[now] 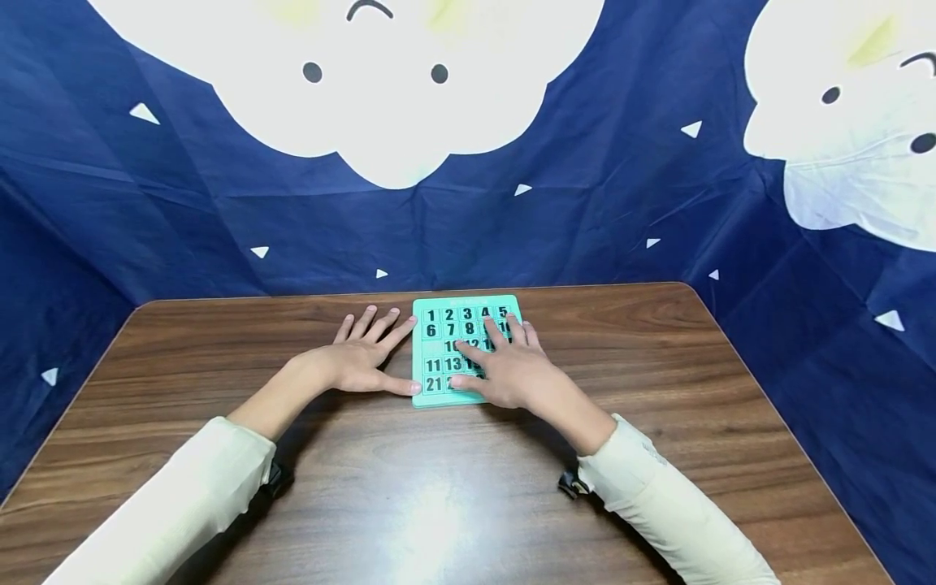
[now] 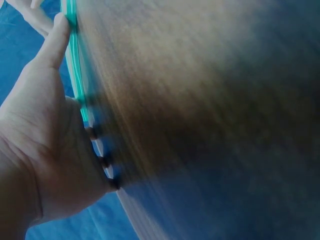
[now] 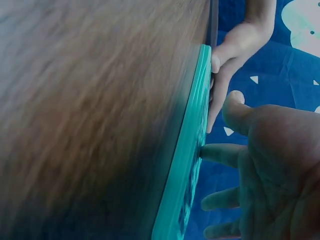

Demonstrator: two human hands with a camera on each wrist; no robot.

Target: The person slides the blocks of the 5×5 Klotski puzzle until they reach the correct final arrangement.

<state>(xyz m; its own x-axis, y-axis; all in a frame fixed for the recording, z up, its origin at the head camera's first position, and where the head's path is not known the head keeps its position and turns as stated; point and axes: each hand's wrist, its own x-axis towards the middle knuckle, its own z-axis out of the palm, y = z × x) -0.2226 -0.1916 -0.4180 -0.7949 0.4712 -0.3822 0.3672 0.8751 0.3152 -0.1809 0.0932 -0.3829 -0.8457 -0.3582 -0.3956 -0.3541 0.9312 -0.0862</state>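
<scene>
A teal number sliding puzzle [image 1: 450, 325] with black numerals lies flat near the far edge of the table. Its tile grid has a blank spot in the left column, third row. My left hand [image 1: 360, 361] is spread beside the puzzle, with the thumb and index fingertips at its left edge. In the left wrist view the thumb touches the teal rim [image 2: 75, 65]. Over the puzzle's right part spreads my right hand [image 1: 515, 370], hiding several tiles. The right wrist view shows its index fingertip touching the puzzle's face [image 3: 196, 165], while the thumb stands off it.
The brown wood-grain table [image 1: 351, 504] extends around the puzzle, with a bright light reflection near its front. A dark blue cloth [image 1: 468, 236] with white cloud faces and small triangles hangs behind and at both sides.
</scene>
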